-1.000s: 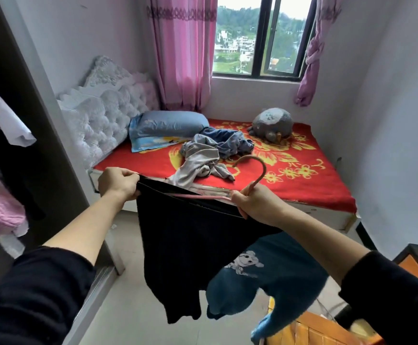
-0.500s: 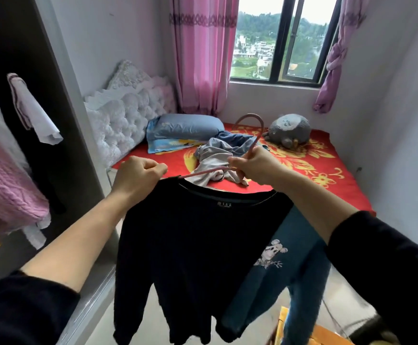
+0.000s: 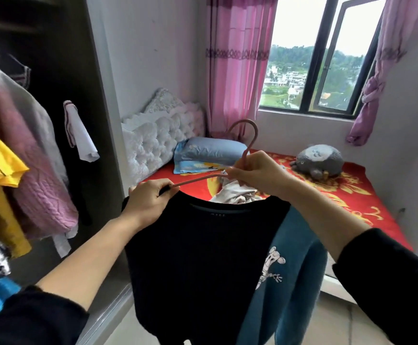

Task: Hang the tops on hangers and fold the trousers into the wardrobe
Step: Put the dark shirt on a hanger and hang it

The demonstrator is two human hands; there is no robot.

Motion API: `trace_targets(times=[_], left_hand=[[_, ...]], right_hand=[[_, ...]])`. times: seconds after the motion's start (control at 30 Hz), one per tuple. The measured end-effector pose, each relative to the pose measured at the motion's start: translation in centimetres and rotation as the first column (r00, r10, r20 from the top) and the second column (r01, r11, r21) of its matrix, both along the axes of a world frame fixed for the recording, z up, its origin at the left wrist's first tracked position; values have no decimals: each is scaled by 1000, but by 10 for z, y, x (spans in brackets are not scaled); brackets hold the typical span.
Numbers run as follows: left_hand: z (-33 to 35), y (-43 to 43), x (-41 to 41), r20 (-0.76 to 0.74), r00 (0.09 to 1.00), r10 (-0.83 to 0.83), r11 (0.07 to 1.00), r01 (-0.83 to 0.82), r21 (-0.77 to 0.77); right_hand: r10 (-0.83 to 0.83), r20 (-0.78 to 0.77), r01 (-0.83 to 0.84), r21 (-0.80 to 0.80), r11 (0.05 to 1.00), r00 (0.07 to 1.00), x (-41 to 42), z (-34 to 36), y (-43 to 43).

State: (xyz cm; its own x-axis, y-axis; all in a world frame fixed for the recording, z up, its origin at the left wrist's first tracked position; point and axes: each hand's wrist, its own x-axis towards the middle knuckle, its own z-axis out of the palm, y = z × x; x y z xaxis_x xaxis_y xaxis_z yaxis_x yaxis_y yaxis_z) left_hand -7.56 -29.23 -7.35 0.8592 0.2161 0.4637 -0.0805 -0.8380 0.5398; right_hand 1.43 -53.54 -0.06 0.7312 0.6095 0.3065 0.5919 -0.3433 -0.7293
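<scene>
A black long-sleeved top (image 3: 203,257) hangs in front of me on a pink hanger (image 3: 249,143). My left hand (image 3: 150,200) grips the top's left shoulder over the hanger's arm. My right hand (image 3: 255,173) holds the hanger at the base of its hook. A blue garment with a white cartoon print (image 3: 292,275) hangs behind the black top, under my right forearm. Grey clothes (image 3: 235,194) lie in a pile on the bed, partly hidden by my hands. The open wardrobe (image 3: 61,70) is at the left.
Pink, yellow, white and grey garments (image 3: 28,155) hang inside the wardrobe. The bed with a red flowered cover (image 3: 352,195) carries a blue pillow (image 3: 210,150) and a grey plush toy (image 3: 320,160). A white tufted headboard (image 3: 158,138) stands beside the wardrobe's side panel.
Both hands lifted the black top on the hanger up and leftwards. The hanger now stands upright, and my view turned towards the wardrobe.
</scene>
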Motion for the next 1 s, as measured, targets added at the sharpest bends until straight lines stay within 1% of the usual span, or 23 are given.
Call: trace_targets(times=[0.07,0.13,0.23,0.37,0.43,0.53,0.6,0.67,0.77,0.87,0.93,1.0], left_hand=[[2,9,8,-31,992,121,990,-118,81],[5,23,14,-69,976,209,971,-198,137],[9,53,19,-172,939,296,949,-269,164],[17,105,31,-274,875,399,916,-365,168],[20,135,37,-320,876,361,932,-349,97],[25,183,47,-408,891,198,966,-248,-73],[30,215,58,-432,885,172,974,-219,-61],[38,248,75,-399,890,222,969,-246,-9],[53,295,106,-296,880,372,927,-340,155],[71,333,133,-259,865,430,893,-365,264],[81,353,148,-222,857,464,855,-368,366],[92,372,163,-145,852,503,798,-393,457]], right_hand=[[36,18,-35,-12,999,999,9,1,17],[85,20,-84,-38,996,996,19,5,38],[111,21,-110,-55,992,994,32,13,75],[126,107,-121,-56,991,986,40,24,138],[115,137,-106,-73,992,984,48,31,170],[95,135,-74,-151,986,986,66,41,216],[96,106,-73,-204,976,990,80,48,247],[81,85,-58,-242,968,993,93,54,276],[82,82,-57,-272,961,993,110,61,316],[90,111,-45,-356,933,990,126,70,350],[92,149,-21,-418,908,985,136,77,371],[82,167,-5,-416,909,982,147,83,392]])
